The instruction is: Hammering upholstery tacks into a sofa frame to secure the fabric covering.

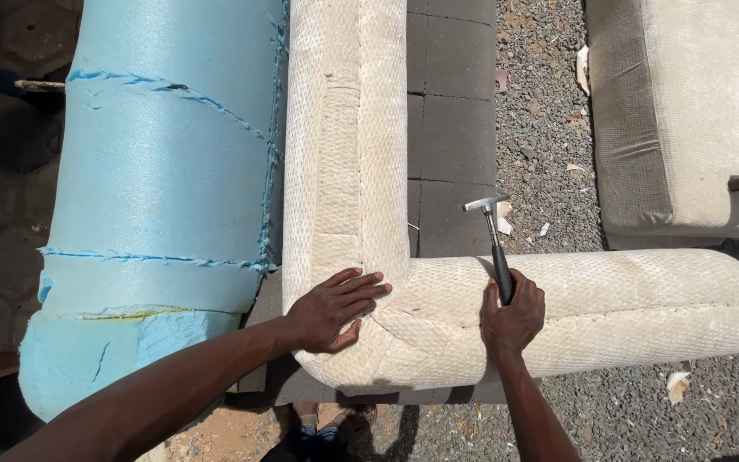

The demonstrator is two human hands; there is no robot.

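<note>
A cream fabric-covered padded frame (348, 171) bends in an L shape, one arm running away from me and one to the right. My left hand (335, 308) lies flat on the corner of the bend, fingers spread. My right hand (513, 323) grips the black handle of a small hammer (493, 231) just right of the corner. The hammer's steel head points up and away, above the inner edge of the right arm.
A large blue foam roll (156, 205) lies along the left side of the frame. Dark foam panels (451, 128) sit behind the bend. A beige cushion (686, 111) rests on gravel (545, 128) at the upper right. My feet show at the bottom.
</note>
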